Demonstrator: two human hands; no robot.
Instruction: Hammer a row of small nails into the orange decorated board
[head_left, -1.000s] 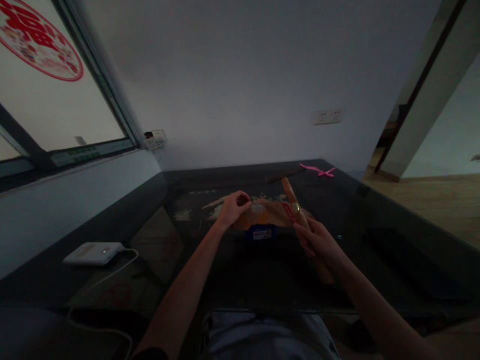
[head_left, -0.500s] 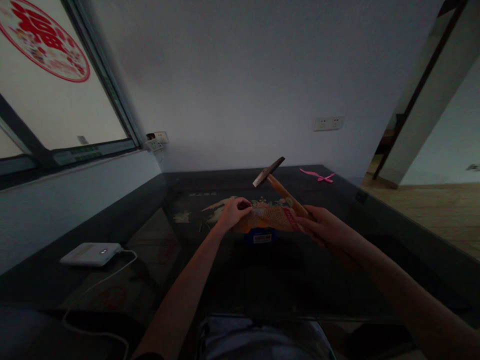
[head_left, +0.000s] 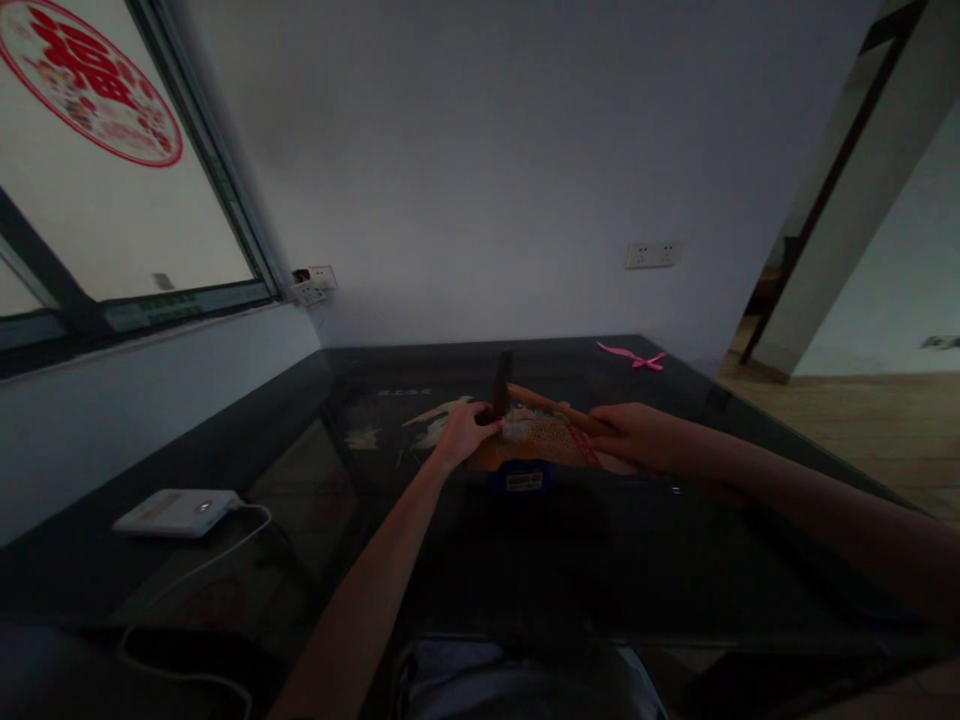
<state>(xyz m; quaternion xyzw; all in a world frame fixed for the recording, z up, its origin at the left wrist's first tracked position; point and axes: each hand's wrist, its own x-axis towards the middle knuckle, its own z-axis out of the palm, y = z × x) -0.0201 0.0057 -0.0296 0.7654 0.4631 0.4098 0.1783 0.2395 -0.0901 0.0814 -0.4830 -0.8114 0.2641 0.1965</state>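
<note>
My right hand [head_left: 626,435] is closed round the wooden handle of a hammer [head_left: 551,405]. The hammer's dark head is down beside the fingertips of my left hand [head_left: 466,432], whose thumb and fingers are pinched together at the near end of an orange and tan patterned piece [head_left: 544,438] with a red band at its right. What sits between those left fingertips is too small to make out. Under the patterned piece is a blue object [head_left: 521,477] with a pale label, resting on the dark glossy table [head_left: 540,570].
A white power bank [head_left: 178,512] with a white cable lies on the table's left side. A pink ribbon [head_left: 634,357] is near the far right edge. Wall sockets [head_left: 652,255] and a window [head_left: 127,250] are beyond the table.
The hammer head has swung down and left from its raised position to beside my left fingertips. My right hand has tilted with it; my left hand has hardly moved.
</note>
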